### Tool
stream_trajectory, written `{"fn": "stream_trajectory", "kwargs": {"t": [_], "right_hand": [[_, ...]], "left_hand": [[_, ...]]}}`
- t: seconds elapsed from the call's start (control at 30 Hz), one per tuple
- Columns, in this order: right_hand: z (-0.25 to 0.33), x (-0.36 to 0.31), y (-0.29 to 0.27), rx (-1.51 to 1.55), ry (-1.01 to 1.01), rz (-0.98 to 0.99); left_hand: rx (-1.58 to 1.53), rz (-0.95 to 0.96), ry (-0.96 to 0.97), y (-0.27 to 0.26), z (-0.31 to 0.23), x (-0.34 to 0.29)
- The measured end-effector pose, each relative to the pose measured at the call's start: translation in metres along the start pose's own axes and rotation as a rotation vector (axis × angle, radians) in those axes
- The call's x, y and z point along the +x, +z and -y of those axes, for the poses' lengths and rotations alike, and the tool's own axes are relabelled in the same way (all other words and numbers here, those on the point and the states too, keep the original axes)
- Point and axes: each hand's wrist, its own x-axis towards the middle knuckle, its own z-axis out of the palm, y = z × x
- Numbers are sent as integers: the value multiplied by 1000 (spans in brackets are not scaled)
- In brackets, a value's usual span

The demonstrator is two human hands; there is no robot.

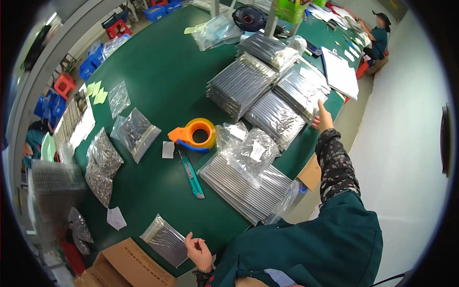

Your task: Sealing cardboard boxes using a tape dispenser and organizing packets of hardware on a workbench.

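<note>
My right hand (323, 116) reaches to the right edge of a pile of clear bags. Its fingers are apart, beside a bag of thin metal rods (300, 91). Further bagged rods (243, 82) are stacked in layers to its left. Down at the front edge, my left hand (198, 252) has loosely bent, parted fingers. It is beside a flat clear bag of thin rods (165, 239), perhaps touching its right side. Between the hands lies a wide layer of silver rods (244, 189), with a clear bag of small parts (256, 150) on top.
An orange tape dispenser (195, 135) and a teal box cutter (192, 177) lie mid-table. Bags of small metal parts (103, 165) are at left. An open cardboard box (126, 265) stands at the front. A black fan (249, 18) is at the back; a co-worker (378, 40) sits far right.
</note>
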Motion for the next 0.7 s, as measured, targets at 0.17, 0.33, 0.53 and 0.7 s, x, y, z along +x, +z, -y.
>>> {"fn": "stream_trajectory", "kwargs": {"t": [0.17, 0.33, 0.53, 0.7], "right_hand": [[-22, 83, 5, -165, 29, 109], [3, 51, 21, -477, -151, -191], [48, 20, 38, -504, -956, -162], [38, 51, 47, -996, -789, -212]], "left_hand": [[58, 103, -82, 13, -16, 10], [192, 111, 8, 10, -20, 14], [211, 198, -68, 10, -34, 20], [264, 175, 47, 5, -38, 28]]}}
